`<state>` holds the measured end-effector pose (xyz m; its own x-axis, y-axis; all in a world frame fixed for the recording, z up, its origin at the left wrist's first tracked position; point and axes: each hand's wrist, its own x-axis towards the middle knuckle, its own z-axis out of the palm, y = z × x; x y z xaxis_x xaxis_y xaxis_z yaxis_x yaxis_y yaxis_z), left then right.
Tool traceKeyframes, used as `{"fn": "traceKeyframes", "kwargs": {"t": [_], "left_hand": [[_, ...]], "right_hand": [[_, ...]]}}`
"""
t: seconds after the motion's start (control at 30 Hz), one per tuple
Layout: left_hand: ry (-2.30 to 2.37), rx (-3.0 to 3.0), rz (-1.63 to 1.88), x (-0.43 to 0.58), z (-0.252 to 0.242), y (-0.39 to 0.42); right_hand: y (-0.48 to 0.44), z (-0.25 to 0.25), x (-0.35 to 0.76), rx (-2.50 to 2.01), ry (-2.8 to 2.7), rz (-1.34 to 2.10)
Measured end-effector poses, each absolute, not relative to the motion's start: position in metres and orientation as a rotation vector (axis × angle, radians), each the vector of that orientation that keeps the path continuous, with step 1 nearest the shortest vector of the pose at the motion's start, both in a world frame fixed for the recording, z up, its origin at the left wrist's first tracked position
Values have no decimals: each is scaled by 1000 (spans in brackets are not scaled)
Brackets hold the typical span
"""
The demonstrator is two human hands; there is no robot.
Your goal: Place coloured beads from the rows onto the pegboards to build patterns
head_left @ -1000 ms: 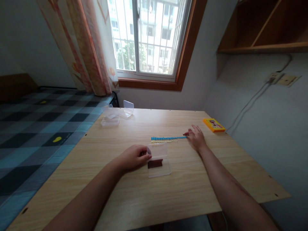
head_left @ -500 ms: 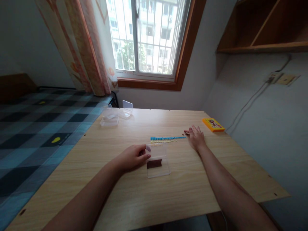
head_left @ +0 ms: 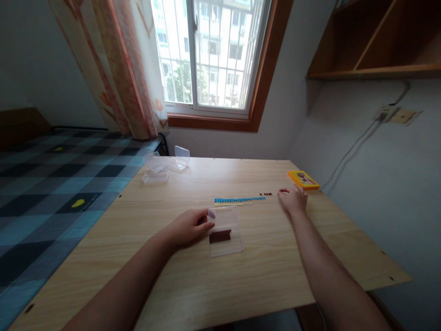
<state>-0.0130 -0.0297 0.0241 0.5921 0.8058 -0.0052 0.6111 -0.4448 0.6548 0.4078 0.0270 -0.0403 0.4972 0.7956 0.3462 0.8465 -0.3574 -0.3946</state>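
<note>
My left hand (head_left: 193, 226) is closed on the left edge of a clear plastic box (head_left: 237, 246), whose lid is tilted up. Dark brown flat pieces (head_left: 220, 236) lie inside it. Beyond the lid runs a row of small blue pieces (head_left: 237, 200), with small pale yellow pieces (head_left: 246, 204) lined up in front of them and partly seen through the lid. To the right, several tiny dark brown pieces (head_left: 268, 194) form a short row. My right hand (head_left: 293, 200) rests on the table just right of these, its thumb and fingertips drawn together; whatever is between them is too small to make out.
A yellow-orange box (head_left: 303, 180) with a printed top lies beyond my right hand at the table's right edge. Open clear plastic boxes (head_left: 156, 174) stand at the far left of the wooden table (head_left: 193, 280). A bed (head_left: 69, 184) adjoins its left side.
My right hand has moved right, away from the tiny dark brown pieces, which now show in a row. My left hand stays on the clear box.
</note>
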Motion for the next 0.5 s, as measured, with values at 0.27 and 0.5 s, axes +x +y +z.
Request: {"fn": "traceKeyframes", "kwargs": {"t": [0.27, 0.5], "left_hand": [[1127, 2230, 381, -13, 25, -31], [1121, 2242, 344, -12, 26, -34]], "right_hand": [[21, -33, 399, -2127, -1334, -91], [-4, 21, 376, -1719, -1709, 83]]}}
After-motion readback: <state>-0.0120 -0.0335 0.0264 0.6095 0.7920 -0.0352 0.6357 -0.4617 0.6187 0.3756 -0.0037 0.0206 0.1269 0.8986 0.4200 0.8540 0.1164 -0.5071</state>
